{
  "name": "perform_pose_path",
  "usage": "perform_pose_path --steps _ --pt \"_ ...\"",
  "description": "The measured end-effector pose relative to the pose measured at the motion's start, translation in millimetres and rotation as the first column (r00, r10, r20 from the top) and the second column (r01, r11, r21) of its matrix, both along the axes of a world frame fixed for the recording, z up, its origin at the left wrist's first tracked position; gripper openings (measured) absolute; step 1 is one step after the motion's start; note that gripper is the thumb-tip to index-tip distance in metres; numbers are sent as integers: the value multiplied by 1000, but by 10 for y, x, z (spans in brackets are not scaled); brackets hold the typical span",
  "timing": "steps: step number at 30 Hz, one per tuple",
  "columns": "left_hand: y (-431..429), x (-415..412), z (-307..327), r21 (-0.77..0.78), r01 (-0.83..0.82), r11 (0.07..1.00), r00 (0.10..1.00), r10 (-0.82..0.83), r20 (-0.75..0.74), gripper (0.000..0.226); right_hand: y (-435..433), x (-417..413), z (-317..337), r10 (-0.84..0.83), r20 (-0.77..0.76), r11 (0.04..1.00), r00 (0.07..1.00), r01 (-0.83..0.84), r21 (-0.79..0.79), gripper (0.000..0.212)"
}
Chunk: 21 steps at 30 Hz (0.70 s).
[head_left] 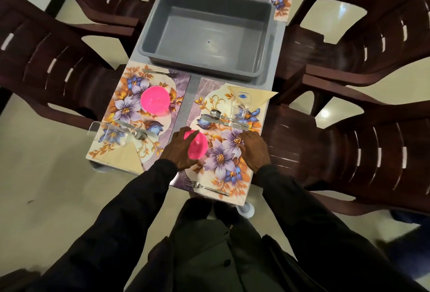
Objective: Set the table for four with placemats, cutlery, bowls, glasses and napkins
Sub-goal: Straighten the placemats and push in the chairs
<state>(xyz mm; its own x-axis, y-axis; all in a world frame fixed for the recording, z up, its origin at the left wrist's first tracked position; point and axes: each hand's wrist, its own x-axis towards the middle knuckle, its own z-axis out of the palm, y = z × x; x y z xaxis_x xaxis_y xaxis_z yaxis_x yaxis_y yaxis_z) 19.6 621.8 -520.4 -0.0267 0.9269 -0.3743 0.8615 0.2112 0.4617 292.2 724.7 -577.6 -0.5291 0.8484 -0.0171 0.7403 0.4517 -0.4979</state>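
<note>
The pink bowl [197, 145] sits at the left side of the nearest floral placemat [223, 163], apparently tipped rather than flat. The left hand [180, 149] is wrapped over its side and holds it. The right hand [254, 149] lies flat with relaxed fingers on the same mat, well apart from the left, as if steadying it.

The risk, as I judge it, is that the light bowl skids or rolls off the glossy mat if it is let go while tilted. A sleeve drawn back could also drag the fork [207, 188] off the near edge. The glass [242, 104] standing on the napkin [254, 96] is near enough to be knocked.

The narrow grey desk [192, 91] carries an empty grey tub [204, 33] beyond the mats. Dark brown plastic chairs [363, 142] crowd both sides over a pale tiled floor [46, 175].
</note>
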Motion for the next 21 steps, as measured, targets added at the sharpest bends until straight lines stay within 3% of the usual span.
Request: perform_pose_path --steps 7,13,21 --pt "-33 130 9 -4 24 1000 1000 -24 -15 109 -58 26 2 -31 -58 1000 998 31 -1 32" --pt "-71 215 46 12 118 993 993 -118 -5 109 -88 -1 9 -80 -24 997 997 79 -24 31" --pt "-89 196 20 29 96 995 994 -98 42 115 -23 -89 28 -134 -4 991 991 134 5 32"
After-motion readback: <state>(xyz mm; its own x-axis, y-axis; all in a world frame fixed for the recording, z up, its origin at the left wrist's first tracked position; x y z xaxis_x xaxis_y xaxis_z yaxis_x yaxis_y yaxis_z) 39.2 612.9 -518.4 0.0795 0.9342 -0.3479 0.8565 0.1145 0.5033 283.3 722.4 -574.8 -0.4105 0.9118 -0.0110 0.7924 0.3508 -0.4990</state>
